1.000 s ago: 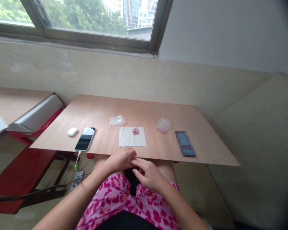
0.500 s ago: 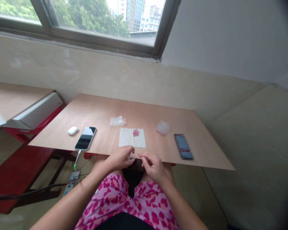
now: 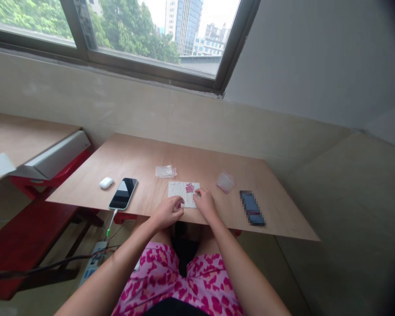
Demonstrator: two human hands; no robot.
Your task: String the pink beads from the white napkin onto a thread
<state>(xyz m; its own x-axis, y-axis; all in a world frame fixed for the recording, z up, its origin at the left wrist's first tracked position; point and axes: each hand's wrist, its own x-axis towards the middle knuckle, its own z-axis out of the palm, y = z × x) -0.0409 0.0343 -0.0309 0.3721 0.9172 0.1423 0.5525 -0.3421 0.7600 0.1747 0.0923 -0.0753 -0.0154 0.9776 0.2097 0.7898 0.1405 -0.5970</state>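
A white tissue (image 3: 177, 191) lies near the front edge of the wooden table (image 3: 145, 158), with a small heap of pink beads (image 3: 189, 188) on it. My left hand (image 3: 169, 211) rests at the tissue's near edge, fingers curled in a pinch on something small that I cannot make out. My right hand (image 3: 204, 202) lies on the tissue's right part, fingertips pinched together right beside the pink beads. Whether it holds a bead is hidden.
A clear plastic bag (image 3: 165, 171) lies behind the tissue and a small bag with pink bits (image 3: 225, 181) to its right. A dark phone (image 3: 252, 207), a phone on a charging cable (image 3: 123, 193) and a white earbud case (image 3: 105, 182) also lie on the table. A second table (image 3: 23, 140) stands left.
Both hands have moved from my lap forward onto the table. The right hand has reached up to the pink beads and the left to the tissue's edge.
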